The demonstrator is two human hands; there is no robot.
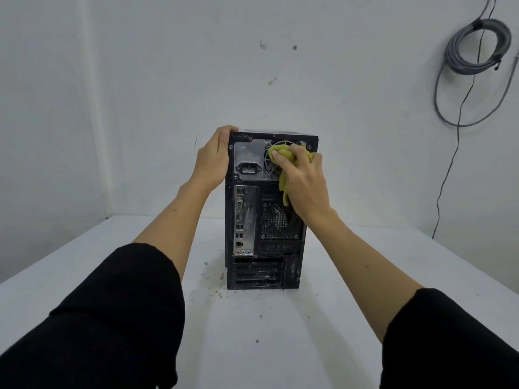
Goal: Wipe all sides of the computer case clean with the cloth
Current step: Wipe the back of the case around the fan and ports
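While upright on the table (280, 346), one computer case (247, 265), two hands: left hand (213, 161) gripping its corner, right hand (304, 181) clutching one cloth (283, 179).

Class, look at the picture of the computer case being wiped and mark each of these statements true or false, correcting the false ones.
1. The right hand presses a yellow-green cloth on the fan grille. True.
2. The computer case lies flat on its side. False: it stands upright on the table.
3. The left hand grips the case's upper left edge. True.
4. The case's front panel faces the camera. False: the rear, with its ports, does.
5. A coiled cable hangs on the wall. True.
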